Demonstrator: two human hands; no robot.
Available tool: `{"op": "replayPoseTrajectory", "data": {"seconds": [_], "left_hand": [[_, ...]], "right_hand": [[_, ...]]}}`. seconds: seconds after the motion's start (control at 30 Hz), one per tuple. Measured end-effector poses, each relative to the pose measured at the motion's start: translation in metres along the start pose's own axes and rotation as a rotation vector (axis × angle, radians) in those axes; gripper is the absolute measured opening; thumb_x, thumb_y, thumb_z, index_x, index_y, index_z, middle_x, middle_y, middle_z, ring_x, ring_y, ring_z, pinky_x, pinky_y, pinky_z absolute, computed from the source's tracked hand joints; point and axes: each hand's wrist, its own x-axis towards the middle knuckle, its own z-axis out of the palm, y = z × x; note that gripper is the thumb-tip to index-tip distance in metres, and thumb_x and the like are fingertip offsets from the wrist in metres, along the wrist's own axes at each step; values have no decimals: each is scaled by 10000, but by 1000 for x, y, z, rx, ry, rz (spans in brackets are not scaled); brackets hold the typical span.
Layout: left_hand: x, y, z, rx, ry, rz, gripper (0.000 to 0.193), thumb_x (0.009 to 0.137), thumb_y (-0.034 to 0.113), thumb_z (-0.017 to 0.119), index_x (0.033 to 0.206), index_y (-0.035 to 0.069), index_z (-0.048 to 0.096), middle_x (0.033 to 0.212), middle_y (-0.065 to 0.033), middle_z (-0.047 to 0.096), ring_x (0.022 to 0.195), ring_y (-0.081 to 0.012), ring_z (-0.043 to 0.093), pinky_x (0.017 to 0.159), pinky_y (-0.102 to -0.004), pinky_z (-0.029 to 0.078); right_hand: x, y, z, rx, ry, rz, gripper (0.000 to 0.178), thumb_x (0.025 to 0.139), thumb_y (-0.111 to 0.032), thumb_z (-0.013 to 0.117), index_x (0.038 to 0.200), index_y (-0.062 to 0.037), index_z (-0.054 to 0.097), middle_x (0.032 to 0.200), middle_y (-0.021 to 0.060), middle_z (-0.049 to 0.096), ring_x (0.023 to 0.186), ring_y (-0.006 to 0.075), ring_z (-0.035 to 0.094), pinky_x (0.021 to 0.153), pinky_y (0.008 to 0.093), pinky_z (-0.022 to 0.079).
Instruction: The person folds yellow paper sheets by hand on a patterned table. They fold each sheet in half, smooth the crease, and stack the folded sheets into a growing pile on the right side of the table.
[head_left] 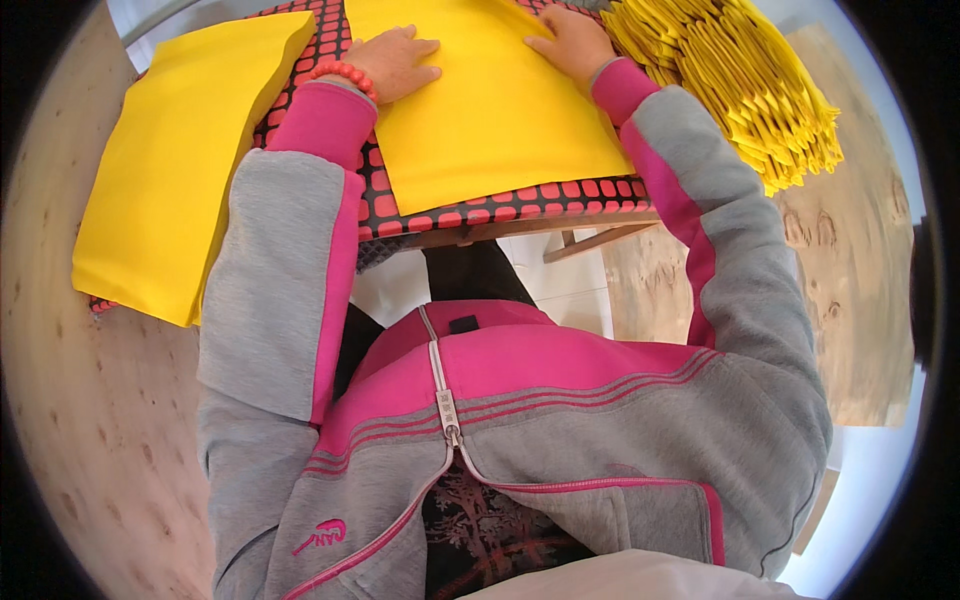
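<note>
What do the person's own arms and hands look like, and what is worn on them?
The left hand and the right hand wear no gloves. A red bead bracelet circles the left wrist. The left sleeve and right sleeve are loose and grey, each with a pink strip and a pink cuff.

Gry/pink jkt point(600, 440), pink cuffs point(322, 123), red bead bracelet point(346, 70), blk top point(450, 570) w/ prob. branch print point(480, 510)

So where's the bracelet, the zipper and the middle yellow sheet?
Bracelet point(346, 70): head view, on its red beads.
Zipper point(447, 408): head view, on its pull tab.
Middle yellow sheet point(490, 115): head view, near its centre.
</note>
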Motion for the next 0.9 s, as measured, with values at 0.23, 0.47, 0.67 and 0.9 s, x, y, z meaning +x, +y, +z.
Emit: {"op": "replayPoseTrajectory", "data": {"seconds": [0.23, 0.47, 0.67, 0.9], "left_hand": [[3, 3, -3, 30, -9, -19, 581, 994, 463, 571, 1464, 122, 560, 1531, -246, 470, 1417, -385, 458, 1179, -411, 370], [-2, 13, 0, 23, 52, 18, 616, 952, 531, 596, 1446, 163, 589, 1513, -229, 496, 1396, -387, 481, 1163, -420, 385], [-8, 15, -1, -9, 7, 23, 646, 956, 518, 607, 1459, 115, 565, 1522, -259, 473, 1405, -395, 468, 1175, -418, 369], [-3, 15, -3, -2, -39, 22, 664, 969, 527, 597, 1472, 97, 545, 1537, -268, 452, 1430, -398, 438, 1194, -404, 350]], "right_hand": [[-26, 71, -9, 1262, -603, 496, 271, 1022, -365, 646, 1084, -108, 708, 961, -32, 714, 835, 45, 674, 677, 252, 534], [-29, 20, -6, -252, 166, -300, 45, 948, -168, 629, 961, -130, 648, 930, 37, 664, 736, 182, 668, 635, 326, 541], [-40, -3, -27, -186, 20, -148, 111, 953, -206, 636, 997, -106, 616, 891, 49, 642, 780, 195, 690, 674, 311, 561], [-86, 48, -61, 1286, -578, 766, 214, 1039, -298, 630, 1076, -93, 679, 991, -20, 724, 863, 33, 689, 789, 200, 582]]}}
